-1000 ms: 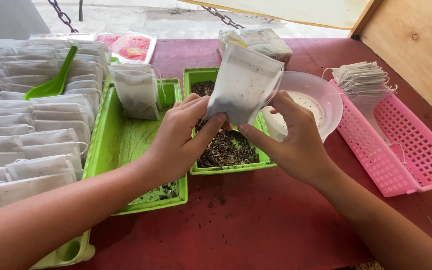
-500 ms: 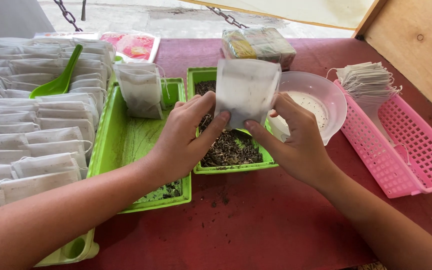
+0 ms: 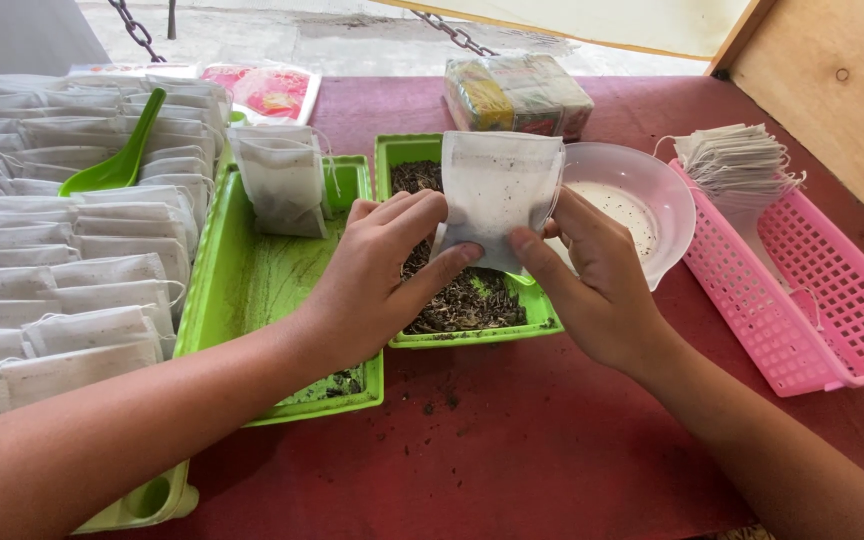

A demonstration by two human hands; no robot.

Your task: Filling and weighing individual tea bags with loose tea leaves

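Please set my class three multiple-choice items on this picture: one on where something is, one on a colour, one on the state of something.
1. Where does the green scoop lie?
A. in the pink basket
B. on the rows of white bags at the left
C. in the white bowl

2. What colour is the basket at the right?
A. pink
B. blue
C. yellow

3. How is the white bag held over the small green tray?
A. lying flat on the table
B. hanging from one hand
C. upright, pinched by both hands

Answers:
1 B, the scoop rests on top of the rows of bags.
2 A, its lattice walls are pink.
3 C, the left hand and right hand each grip its lower edge.
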